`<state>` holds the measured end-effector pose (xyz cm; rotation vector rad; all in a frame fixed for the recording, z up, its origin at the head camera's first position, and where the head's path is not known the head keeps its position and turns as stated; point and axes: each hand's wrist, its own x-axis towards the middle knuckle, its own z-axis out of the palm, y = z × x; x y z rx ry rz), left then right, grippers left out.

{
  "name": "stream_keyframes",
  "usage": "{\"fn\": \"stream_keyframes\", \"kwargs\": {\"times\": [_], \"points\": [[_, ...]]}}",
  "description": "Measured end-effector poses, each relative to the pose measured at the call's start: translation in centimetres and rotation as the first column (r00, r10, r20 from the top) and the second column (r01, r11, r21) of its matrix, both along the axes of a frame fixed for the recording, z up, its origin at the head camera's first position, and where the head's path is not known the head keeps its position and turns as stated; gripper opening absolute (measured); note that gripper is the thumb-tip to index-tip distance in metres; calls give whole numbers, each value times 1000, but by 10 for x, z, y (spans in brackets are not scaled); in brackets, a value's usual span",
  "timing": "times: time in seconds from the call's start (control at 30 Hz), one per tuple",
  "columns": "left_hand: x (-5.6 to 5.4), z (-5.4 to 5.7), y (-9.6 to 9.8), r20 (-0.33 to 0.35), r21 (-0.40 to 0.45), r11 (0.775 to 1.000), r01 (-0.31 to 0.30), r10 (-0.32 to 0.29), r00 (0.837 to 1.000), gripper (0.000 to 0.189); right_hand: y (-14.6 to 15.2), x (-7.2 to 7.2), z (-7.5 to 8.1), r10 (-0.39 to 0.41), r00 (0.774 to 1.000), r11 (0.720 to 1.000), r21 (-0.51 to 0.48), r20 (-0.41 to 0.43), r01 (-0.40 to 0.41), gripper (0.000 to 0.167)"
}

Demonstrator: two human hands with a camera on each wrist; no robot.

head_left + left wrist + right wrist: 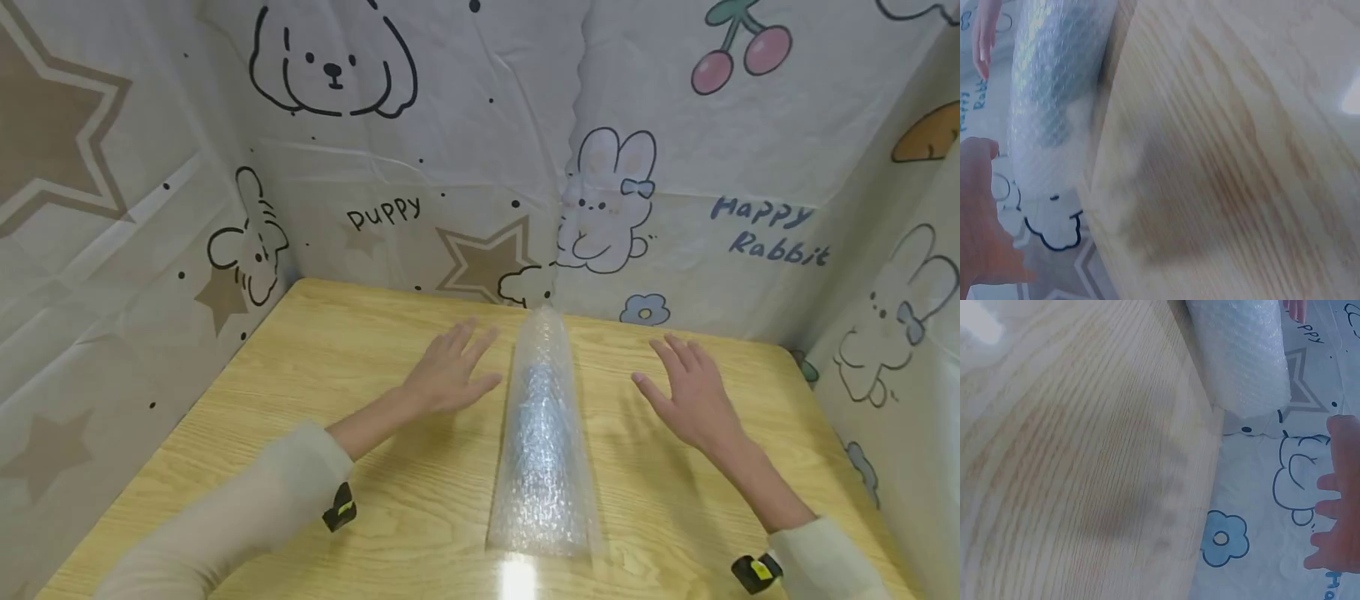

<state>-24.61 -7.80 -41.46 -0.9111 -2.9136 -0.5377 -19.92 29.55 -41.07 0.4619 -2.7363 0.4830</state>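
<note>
A bundle of clear bubble wrap [542, 450] stands on the wooden table between the two hands, narrow at its far end and wider at the near end. Something bluish shows dimly inside; its kind cannot be told. To the left of the bundle, my left hand [450, 371] is held above the table, fingers spread and apart from the wrap. My right hand [690, 400] hovers on the other side, farther off, fingers extended and holding nothing. Both wrist views also show the bubble wrap [1060, 81] beside each hand, untouched.
The light wood table [360, 517] reaches back to a printed cloth [465, 167] with cartoon animals, stars and lettering. That cloth also hangs along the left and right sides. A dark band with a yellow mark [341, 507] is at the left cuff, with another [757, 573] at the right.
</note>
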Motion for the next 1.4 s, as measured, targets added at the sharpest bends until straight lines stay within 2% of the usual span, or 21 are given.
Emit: {"fn": "stream_keyframes", "kwargs": {"times": [0.27, 0.47, 0.7, 0.87, 1.03, 1.23, 1.3, 1.4], "points": [[13, -4, 16, -54, -21, 991, 130, -131, 990, 70, -12, 10, 1, 12, 990, 997, -73, 137, -2, 66], [19, -10, 26, -106, -63, 972, 225, -231, 967, 76, -23, 16, -4, 57, 988, 996, -73, 145, -47, 62], [23, -14, 35, -108, -107, 942, 317, -328, 939, 82, -35, 20, -13, 108, 987, 993, -61, 121, -101, 60], [26, -15, 40, -86, -144, 926, 349, -363, 928, 84, -41, 24, -18, 141, 986, 988, -67, 85, -136, 57], [24, -19, 45, -71, -160, 920, 358, -372, 925, 85, -46, 25, -21, 200, 980, 978, -64, 24, -198, 51], [19, -26, 47, -82, -186, 903, 388, -408, 909, 86, -55, 22, -26, 318, 937, 944, -44, -146, -327, 32], [17, -28, 47, -84, -182, 899, 398, -418, 905, 87, -58, 22, -26, 342, 924, 934, -46, -173, -355, 30], [14, -31, 47, -85, -139, 895, 423, -437, 896, 89, -63, 21, -26, 360, 916, 925, -58, -180, -375, 31]]}}
